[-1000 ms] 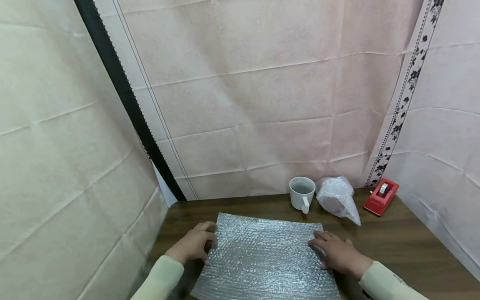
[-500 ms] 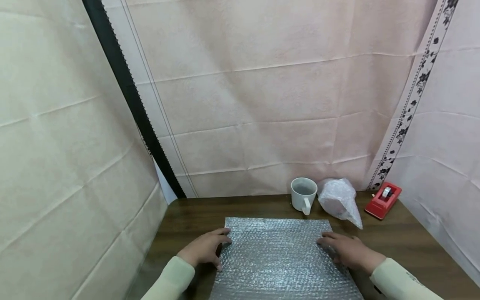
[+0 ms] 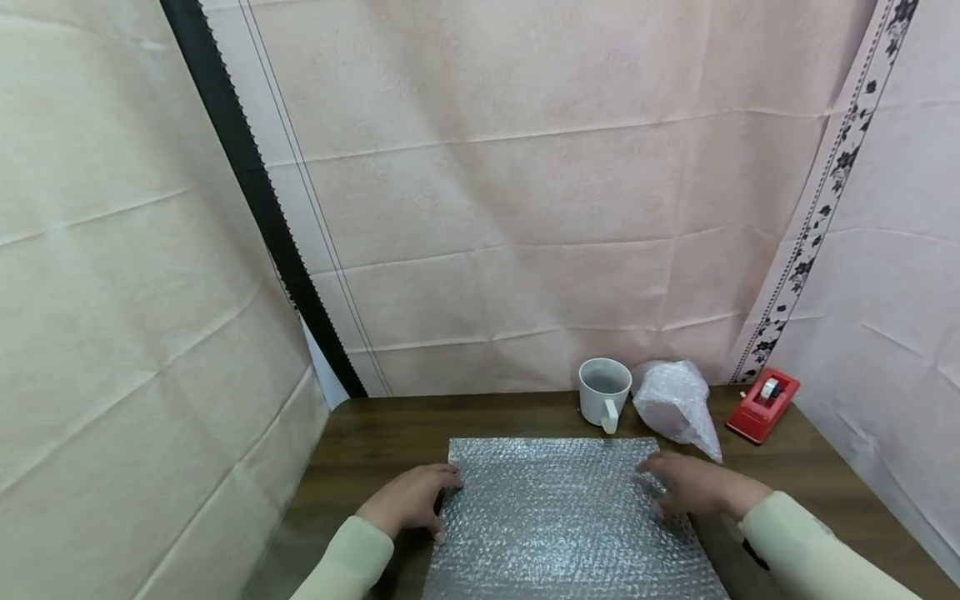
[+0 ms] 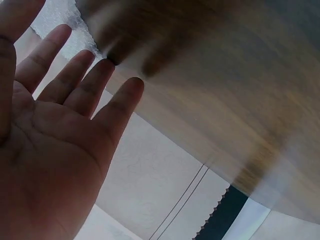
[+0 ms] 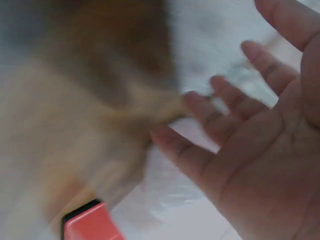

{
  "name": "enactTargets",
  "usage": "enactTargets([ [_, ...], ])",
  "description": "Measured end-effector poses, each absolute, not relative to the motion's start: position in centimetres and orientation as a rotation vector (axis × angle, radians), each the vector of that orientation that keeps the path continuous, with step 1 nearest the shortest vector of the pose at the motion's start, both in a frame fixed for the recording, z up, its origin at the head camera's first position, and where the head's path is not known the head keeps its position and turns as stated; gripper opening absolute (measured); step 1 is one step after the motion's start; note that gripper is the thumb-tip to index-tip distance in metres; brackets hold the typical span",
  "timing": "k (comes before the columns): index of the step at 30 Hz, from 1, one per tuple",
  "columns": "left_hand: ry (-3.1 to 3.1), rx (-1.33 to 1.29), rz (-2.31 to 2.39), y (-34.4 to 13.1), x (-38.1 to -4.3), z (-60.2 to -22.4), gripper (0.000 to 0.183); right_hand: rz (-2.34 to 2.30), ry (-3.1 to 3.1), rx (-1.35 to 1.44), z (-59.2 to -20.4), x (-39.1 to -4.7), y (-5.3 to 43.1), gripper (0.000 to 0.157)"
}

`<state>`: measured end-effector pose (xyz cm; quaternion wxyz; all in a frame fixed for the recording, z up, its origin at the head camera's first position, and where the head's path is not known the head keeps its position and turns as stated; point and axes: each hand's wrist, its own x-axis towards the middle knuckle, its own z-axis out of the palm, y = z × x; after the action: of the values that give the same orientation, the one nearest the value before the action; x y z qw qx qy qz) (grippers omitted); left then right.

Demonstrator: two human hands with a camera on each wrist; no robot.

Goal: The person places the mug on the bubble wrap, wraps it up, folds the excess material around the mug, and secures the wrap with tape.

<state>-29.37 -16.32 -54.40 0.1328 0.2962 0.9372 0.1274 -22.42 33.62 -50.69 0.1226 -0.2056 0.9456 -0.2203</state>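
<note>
A silvery sheet of bubble wrap [image 3: 555, 517] lies flat on the wooden table, its lower part cut off by the head view's bottom edge. My left hand [image 3: 412, 500] rests at its left edge, fingertips on the border. In the left wrist view the fingers of that hand [image 4: 60, 120] are fairly straight and spread, with a corner of bubble wrap [image 4: 65, 20] beyond them. Over the sheet's right edge is my right hand [image 3: 697, 485], slightly blurred. The right wrist view has its fingers [image 5: 200, 150] extended and apart, holding nothing.
Behind the sheet stand a white mug [image 3: 603, 392], a bundle in clear bubble wrap [image 3: 675, 400] and a red tape dispenser [image 3: 763, 406]. The wooden table [image 3: 390, 425] ends at hanging cloth [image 3: 495, 208] at the back and sides.
The sheet and both hands first shifted right in the head view. Since then the left hand has stayed put, while the right hand has lifted slightly and moved a little along the edge.
</note>
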Motion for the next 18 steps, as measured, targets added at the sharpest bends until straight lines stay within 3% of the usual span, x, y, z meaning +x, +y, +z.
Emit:
enactTargets([
  [4,2.733,0.858,0.396,-16.4,-29.1,-54.6,0.076,-1.043,2.638,-0.277,-48.1,-24.5,31.9,0.068],
  [10,2.739,0.845,0.431,-16.4,-28.9,-54.8,0.074,-1.501,2.389,0.156,-47.5,-27.6,29.0,0.065],
  [13,2.733,0.849,0.447,-16.5,-28.7,-54.8,0.076,-1.512,2.453,0.275,-47.9,-28.5,28.1,0.057],
  [18,2.734,0.854,0.451,-16.1,-28.4,-54.4,0.078,-1.083,2.930,0.228,-47.5,-29.3,27.4,0.039],
])
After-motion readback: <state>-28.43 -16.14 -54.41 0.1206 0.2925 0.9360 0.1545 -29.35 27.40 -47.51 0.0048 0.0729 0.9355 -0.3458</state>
